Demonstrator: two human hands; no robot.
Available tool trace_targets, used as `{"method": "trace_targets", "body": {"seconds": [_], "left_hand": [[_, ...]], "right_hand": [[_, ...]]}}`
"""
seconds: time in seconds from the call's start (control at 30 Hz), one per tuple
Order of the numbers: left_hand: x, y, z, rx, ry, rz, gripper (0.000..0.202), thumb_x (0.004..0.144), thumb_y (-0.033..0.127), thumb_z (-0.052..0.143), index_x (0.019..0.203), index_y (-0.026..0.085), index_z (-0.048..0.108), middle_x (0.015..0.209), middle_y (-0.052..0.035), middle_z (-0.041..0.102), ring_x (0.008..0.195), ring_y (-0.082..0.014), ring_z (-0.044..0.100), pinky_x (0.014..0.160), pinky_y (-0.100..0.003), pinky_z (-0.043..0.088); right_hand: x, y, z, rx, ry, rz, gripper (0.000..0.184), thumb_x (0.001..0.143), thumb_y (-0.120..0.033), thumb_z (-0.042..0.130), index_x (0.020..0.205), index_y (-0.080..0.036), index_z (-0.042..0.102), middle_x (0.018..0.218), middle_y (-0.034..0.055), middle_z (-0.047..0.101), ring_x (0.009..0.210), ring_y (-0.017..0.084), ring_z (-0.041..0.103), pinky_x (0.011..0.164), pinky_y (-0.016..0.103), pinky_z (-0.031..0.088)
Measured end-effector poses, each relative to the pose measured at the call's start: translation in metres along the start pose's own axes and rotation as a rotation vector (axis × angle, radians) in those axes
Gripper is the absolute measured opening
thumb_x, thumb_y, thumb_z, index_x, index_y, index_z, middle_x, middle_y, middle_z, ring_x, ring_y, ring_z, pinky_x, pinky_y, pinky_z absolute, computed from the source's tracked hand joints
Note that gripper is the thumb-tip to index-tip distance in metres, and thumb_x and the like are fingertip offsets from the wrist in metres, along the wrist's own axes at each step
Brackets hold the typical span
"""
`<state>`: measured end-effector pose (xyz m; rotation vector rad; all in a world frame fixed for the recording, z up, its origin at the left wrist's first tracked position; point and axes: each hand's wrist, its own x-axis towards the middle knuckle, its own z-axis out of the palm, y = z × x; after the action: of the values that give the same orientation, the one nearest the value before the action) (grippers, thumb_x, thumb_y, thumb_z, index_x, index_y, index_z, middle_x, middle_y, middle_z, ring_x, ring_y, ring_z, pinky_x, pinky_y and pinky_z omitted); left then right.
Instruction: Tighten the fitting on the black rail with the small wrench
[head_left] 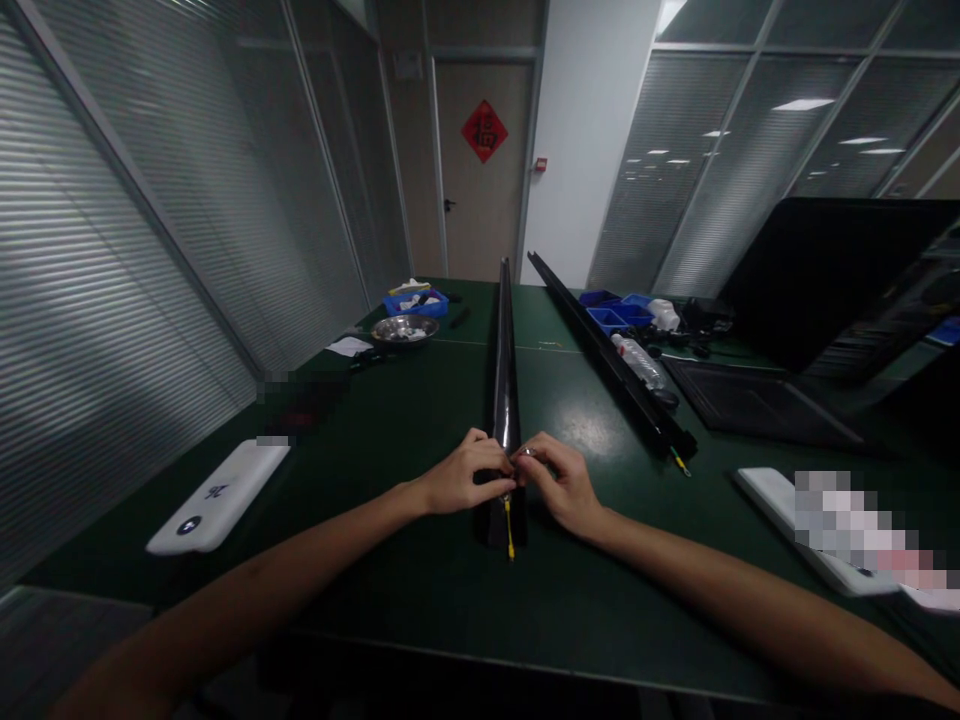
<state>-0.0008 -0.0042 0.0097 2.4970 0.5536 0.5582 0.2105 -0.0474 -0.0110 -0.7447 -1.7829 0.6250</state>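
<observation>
A long black channel-shaped rail [504, 380] lies lengthwise down the middle of the table, its near end below my hands. Over that near end my left hand [469, 476] has its fingers closed together; what lies between them is hidden. Close beside it, nearly touching, my right hand [562, 485] pinches a small shiny metal piece [527, 452] between thumb and finger. A short yellow wire [509, 525] with a lug at its tip hangs out along the rail toward me.
A second black rail [600, 345] with a green-yellow wire [680, 461] lies to the right, beside a plastic bottle [639, 360] and blue bins [607, 320]. Left are a metal bowl [405, 330], a blue tray [420, 304] and a white device [221, 497]. The table edge is near.
</observation>
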Motion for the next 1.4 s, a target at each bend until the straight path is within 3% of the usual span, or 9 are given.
{"method": "trace_targets", "body": {"seconds": [0.5, 0.8, 1.1, 1.4], "left_hand": [[-0.0005, -0.0019, 0.0022, -0.005, 0.014, 0.021, 0.016, 0.102, 0.028, 0.054, 0.1, 0.02, 0.069, 0.096, -0.002, 0.073, 0.097, -0.0186, 0.062, 0.098, -0.037, 0.029], [-0.0013, -0.0009, 0.0028, -0.018, 0.018, 0.032, 0.018, 0.101, 0.03, 0.057, 0.103, 0.019, 0.07, 0.102, -0.0037, 0.073, 0.102, -0.0197, 0.062, 0.098, -0.035, 0.029], [-0.0022, -0.0027, 0.0039, -0.015, 0.018, 0.035, 0.02, 0.103, 0.032, 0.053, 0.102, 0.019, 0.069, 0.101, -0.0047, 0.073, 0.101, -0.0205, 0.062, 0.1, -0.037, 0.029], [-0.0021, -0.0053, 0.0044, -0.016, -0.003, 0.034, 0.02, 0.103, 0.031, 0.053, 0.1, 0.019, 0.068, 0.098, -0.0035, 0.072, 0.1, -0.0199, 0.061, 0.099, -0.037, 0.029]], "right_hand": [[-0.0021, 0.0032, 0.0006, -0.041, 0.053, 0.022, 0.012, 0.1, -0.025, 0.06, 0.091, -0.02, 0.066, 0.077, 0.0004, 0.062, 0.066, 0.015, 0.063, 0.065, 0.028, 0.049], [-0.0027, 0.0009, -0.0017, -0.108, -0.024, -0.076, 0.02, 0.103, -0.023, 0.052, 0.089, -0.02, 0.065, 0.076, 0.0013, 0.062, 0.07, 0.016, 0.061, 0.068, 0.029, 0.048], [-0.0049, 0.0025, -0.0011, -0.149, 0.004, -0.029, 0.017, 0.102, -0.026, 0.054, 0.092, -0.02, 0.066, 0.08, 0.0024, 0.062, 0.073, 0.017, 0.061, 0.069, 0.03, 0.048], [-0.0013, -0.0027, 0.0004, -0.18, 0.008, -0.008, 0.023, 0.102, -0.026, 0.053, 0.082, -0.019, 0.061, 0.074, 0.0011, 0.057, 0.067, 0.015, 0.057, 0.063, 0.028, 0.044]]}}
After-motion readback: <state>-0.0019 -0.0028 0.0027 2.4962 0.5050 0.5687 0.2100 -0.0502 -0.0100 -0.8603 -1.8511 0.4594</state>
